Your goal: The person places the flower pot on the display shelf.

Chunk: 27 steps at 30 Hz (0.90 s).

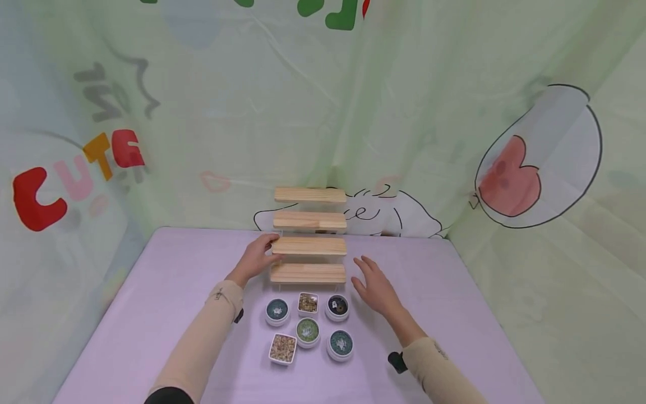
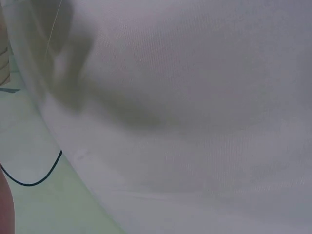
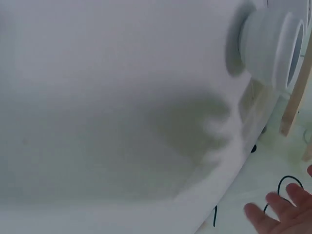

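A tiered stand with wooden shelves on clear supports stands at the back of the table. At the left end of its second shelf from the bottom, my left hand grips the edge, thumb below and fingers behind. The left wrist view catches only a sliver of wood and of a finger. To the right of the stand, my right hand hangs apart from it, fingers spread and holding nothing. In the right wrist view its fingertips show at the lower right corner.
In front of the stand sit several small white containers: round pots with teal, green and dark contents, another teal pot, and square dishes of grainy bits. A printed curtain hangs behind the lilac tablecloth.
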Each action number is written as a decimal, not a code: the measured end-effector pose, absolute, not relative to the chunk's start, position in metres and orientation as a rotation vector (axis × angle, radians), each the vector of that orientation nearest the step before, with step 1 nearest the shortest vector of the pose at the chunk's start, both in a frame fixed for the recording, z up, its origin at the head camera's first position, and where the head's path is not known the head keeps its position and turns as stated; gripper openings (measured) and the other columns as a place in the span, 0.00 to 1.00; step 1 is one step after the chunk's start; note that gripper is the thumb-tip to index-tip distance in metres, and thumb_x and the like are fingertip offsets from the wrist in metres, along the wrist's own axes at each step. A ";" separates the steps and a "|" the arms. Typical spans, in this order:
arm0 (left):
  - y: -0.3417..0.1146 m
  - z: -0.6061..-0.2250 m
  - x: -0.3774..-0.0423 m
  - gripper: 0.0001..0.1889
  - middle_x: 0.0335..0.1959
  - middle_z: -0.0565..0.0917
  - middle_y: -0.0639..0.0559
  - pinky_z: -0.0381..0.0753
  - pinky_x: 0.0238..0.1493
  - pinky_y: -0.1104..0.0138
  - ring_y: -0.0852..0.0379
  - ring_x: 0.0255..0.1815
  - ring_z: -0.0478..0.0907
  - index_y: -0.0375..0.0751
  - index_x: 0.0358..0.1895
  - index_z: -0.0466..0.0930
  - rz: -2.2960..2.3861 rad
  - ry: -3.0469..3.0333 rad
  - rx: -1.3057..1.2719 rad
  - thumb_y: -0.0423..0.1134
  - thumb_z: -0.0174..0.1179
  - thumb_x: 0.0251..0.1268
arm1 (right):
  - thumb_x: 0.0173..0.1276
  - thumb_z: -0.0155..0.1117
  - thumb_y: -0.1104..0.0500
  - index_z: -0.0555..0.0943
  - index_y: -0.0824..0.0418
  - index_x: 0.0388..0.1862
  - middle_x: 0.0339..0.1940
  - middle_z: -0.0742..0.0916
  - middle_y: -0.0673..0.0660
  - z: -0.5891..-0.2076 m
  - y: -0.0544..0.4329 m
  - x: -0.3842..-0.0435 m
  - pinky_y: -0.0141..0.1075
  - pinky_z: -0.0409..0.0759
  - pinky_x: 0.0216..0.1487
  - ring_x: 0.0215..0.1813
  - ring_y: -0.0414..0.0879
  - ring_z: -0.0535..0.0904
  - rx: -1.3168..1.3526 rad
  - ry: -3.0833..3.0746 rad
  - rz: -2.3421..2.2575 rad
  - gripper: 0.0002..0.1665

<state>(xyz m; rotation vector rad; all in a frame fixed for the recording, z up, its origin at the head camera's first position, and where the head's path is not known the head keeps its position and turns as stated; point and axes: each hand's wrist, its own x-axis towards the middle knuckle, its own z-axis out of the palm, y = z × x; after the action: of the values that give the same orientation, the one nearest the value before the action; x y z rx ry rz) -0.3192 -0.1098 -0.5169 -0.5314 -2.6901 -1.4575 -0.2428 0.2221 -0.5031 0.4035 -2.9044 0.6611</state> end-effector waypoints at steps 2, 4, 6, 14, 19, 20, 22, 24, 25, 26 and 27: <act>-0.111 -0.519 -0.319 0.32 0.64 0.71 0.33 0.72 0.69 0.60 0.40 0.66 0.70 0.26 0.65 0.68 -1.457 -2.692 -0.517 0.33 0.69 0.60 | 0.69 0.63 0.60 0.75 0.65 0.63 0.63 0.75 0.69 -0.506 0.220 -0.237 0.57 0.76 0.63 0.64 0.63 0.72 0.437 -2.838 0.739 0.25; -0.112 -0.520 -0.319 0.31 0.65 0.71 0.33 0.72 0.69 0.61 0.40 0.66 0.70 0.26 0.65 0.68 -1.470 -2.687 -0.517 0.32 0.69 0.60 | 0.66 0.65 0.61 0.78 0.65 0.57 0.58 0.77 0.65 -0.509 0.218 -0.231 0.54 0.80 0.59 0.59 0.60 0.75 0.448 -2.798 0.842 0.21; -0.113 -0.520 -0.319 0.31 0.65 0.71 0.32 0.72 0.68 0.61 0.40 0.67 0.69 0.25 0.65 0.67 -1.484 -2.675 -0.533 0.31 0.68 0.60 | 0.66 0.66 0.62 0.79 0.63 0.55 0.57 0.77 0.63 -0.512 0.216 -0.225 0.53 0.82 0.57 0.58 0.58 0.76 0.445 -2.792 0.958 0.19; -0.115 -0.513 -0.320 0.32 0.66 0.70 0.31 0.71 0.69 0.62 0.40 0.68 0.68 0.24 0.67 0.65 -1.548 -2.672 -0.530 0.31 0.67 0.61 | 0.63 0.70 0.58 0.78 0.63 0.57 0.60 0.74 0.61 -0.525 0.214 -0.206 0.53 0.82 0.58 0.61 0.57 0.73 0.515 -2.838 1.270 0.24; -0.117 -0.512 -0.321 0.32 0.67 0.70 0.33 0.71 0.69 0.63 0.42 0.68 0.68 0.25 0.67 0.66 -1.583 -2.668 -0.507 0.31 0.67 0.61 | 0.61 0.73 0.58 0.78 0.62 0.57 0.61 0.75 0.62 -0.541 0.215 -0.206 0.47 0.83 0.57 0.61 0.57 0.73 0.652 -2.814 1.347 0.26; -0.117 -0.512 -0.322 0.32 0.67 0.70 0.33 0.71 0.69 0.63 0.42 0.68 0.68 0.25 0.67 0.66 -1.582 -2.671 -0.505 0.31 0.67 0.61 | 0.61 0.73 0.58 0.77 0.63 0.57 0.61 0.75 0.63 -0.544 0.215 -0.206 0.46 0.83 0.58 0.61 0.58 0.73 0.680 -2.805 1.356 0.26; -0.117 -0.512 -0.322 0.32 0.67 0.70 0.33 0.71 0.69 0.63 0.42 0.68 0.68 0.25 0.67 0.66 -1.584 -2.673 -0.507 0.30 0.67 0.61 | 0.60 0.74 0.59 0.77 0.63 0.57 0.61 0.75 0.64 -0.550 0.214 -0.207 0.44 0.82 0.58 0.62 0.59 0.73 0.710 -2.790 1.377 0.27; -0.116 -0.513 -0.322 0.32 0.67 0.70 0.32 0.71 0.69 0.63 0.42 0.68 0.68 0.25 0.67 0.66 -1.587 -2.674 -0.509 0.31 0.67 0.61 | 0.60 0.74 0.59 0.77 0.63 0.58 0.61 0.76 0.64 -0.554 0.213 -0.206 0.43 0.82 0.58 0.61 0.59 0.74 0.710 -2.780 1.386 0.28; -0.116 -0.513 -0.321 0.32 0.66 0.70 0.32 0.71 0.69 0.63 0.42 0.68 0.69 0.24 0.67 0.66 -1.592 -2.672 -0.510 0.30 0.67 0.61 | 0.60 0.74 0.59 0.77 0.63 0.58 0.61 0.76 0.64 -0.556 0.212 -0.206 0.43 0.82 0.58 0.61 0.59 0.74 0.705 -2.777 1.385 0.28; -0.116 -0.513 -0.320 0.32 0.66 0.70 0.31 0.71 0.68 0.62 0.41 0.68 0.69 0.24 0.66 0.66 -1.595 -2.667 -0.515 0.30 0.67 0.61 | 0.60 0.74 0.60 0.77 0.63 0.58 0.61 0.77 0.64 -0.557 0.211 -0.206 0.43 0.82 0.58 0.62 0.59 0.74 0.692 -2.779 1.380 0.28; -0.115 -0.512 -0.320 0.32 0.66 0.70 0.31 0.72 0.68 0.62 0.41 0.68 0.69 0.23 0.66 0.66 -1.605 -2.663 -0.517 0.30 0.67 0.61 | 0.60 0.74 0.60 0.77 0.62 0.59 0.61 0.77 0.64 -0.559 0.210 -0.206 0.43 0.82 0.58 0.62 0.58 0.75 0.676 -2.784 1.376 0.28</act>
<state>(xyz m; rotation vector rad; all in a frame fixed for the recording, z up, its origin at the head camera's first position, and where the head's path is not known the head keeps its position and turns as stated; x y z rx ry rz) -0.3198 -0.1153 -0.5120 -0.5167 -2.6633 -1.6050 -0.2058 0.2100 -0.5586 0.6762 -2.7837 1.3757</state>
